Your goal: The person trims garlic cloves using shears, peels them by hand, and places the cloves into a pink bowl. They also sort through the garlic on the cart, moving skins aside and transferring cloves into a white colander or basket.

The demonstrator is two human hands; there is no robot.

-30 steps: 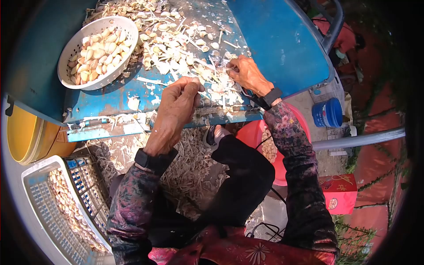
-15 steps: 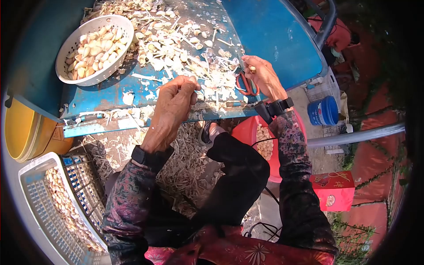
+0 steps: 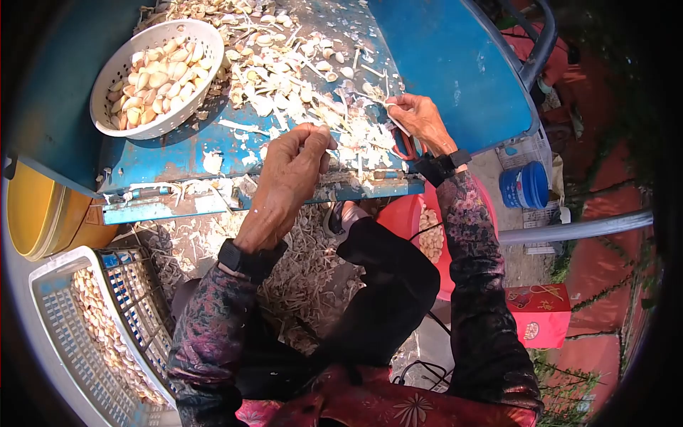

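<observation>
My left hand point(image 3: 293, 162) is closed in a pinch over the littered blue tabletop point(image 3: 174, 153); what its fingertips hold, if anything, I cannot make out. To its right, my right hand point(image 3: 421, 121) has thumb and fingers pressed together on a thin pale strip point(image 3: 398, 124). Just below the right hand lie red-handled scissors point(image 3: 404, 151), partly hidden by it. Garlic skins and stalk pieces point(image 3: 284, 85) are strewn across the table beyond both hands. At the upper left, a white colander point(image 3: 101, 107) holds many garlic cloves point(image 3: 160, 80).
A white plastic crate point(image 3: 67, 359) with cloves stands lower left, near a yellow bucket point(image 3: 32, 213). Beneath my right forearm is a pink basin point(image 3: 398, 213) with cloves. Farther right are a blue tub point(image 3: 523, 183), a metal bar point(image 3: 576, 226) and a red box point(image 3: 538, 317).
Both hands have shifted slightly to the right in view. The right fingers have closed and turned downward, and the clove seen in that palm no longer shows. The left hand stays pinched.
</observation>
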